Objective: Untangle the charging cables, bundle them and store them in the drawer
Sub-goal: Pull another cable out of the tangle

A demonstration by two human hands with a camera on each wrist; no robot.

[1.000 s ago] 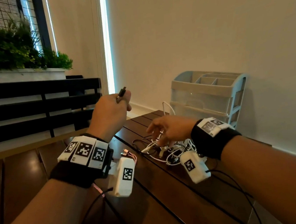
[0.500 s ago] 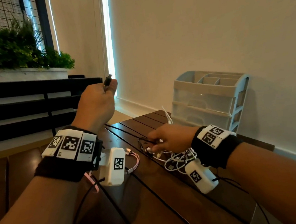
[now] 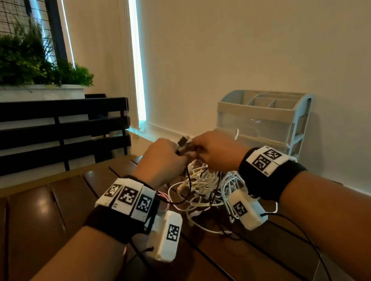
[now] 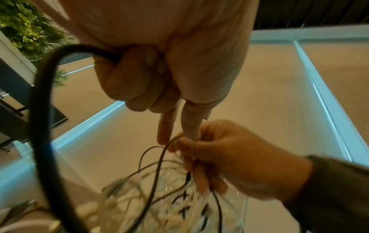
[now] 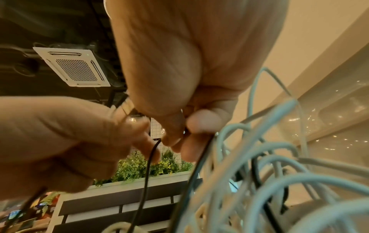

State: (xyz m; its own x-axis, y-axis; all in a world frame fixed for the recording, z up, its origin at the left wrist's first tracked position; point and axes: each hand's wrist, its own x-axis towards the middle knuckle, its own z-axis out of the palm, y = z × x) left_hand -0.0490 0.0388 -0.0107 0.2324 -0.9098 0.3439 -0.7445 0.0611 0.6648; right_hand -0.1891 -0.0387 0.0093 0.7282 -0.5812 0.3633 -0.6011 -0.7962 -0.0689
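Both hands meet above a tangle of charging cables [image 3: 204, 187] that lies on the dark wooden slatted surface [image 3: 50, 214]. The left hand [image 3: 161, 160] has its fingers curled around a black cable [image 4: 43, 110], whose dark plug end [image 3: 182, 141] sticks up from the fist in the head view. In the left wrist view that black cable leaves the closed fingers and sweeps down in a wide loop. The right hand [image 3: 217, 150] touches the left at the fingertips, and its thumb and fingers pinch the black cable just beside the left hand's grip; the right wrist view shows this pinch, with thin black strands hanging down from both hands.

The tangle is mostly white cables with a few black ones running through it, and a pink cable [image 3: 164, 196] shows at its left edge, near the left wrist. It sits directly below and between the two hands, partly lifted toward them.

A pale blue plastic drawer organiser [image 3: 267, 120] stands on the surface against the wall, just behind the right hand, with open compartments on top and translucent drawers that look closed.

No brand name or readable writing shows anywhere; the only markings are black-and-white square code patterns on the white blocks strapped to both wrists [image 3: 130, 197].
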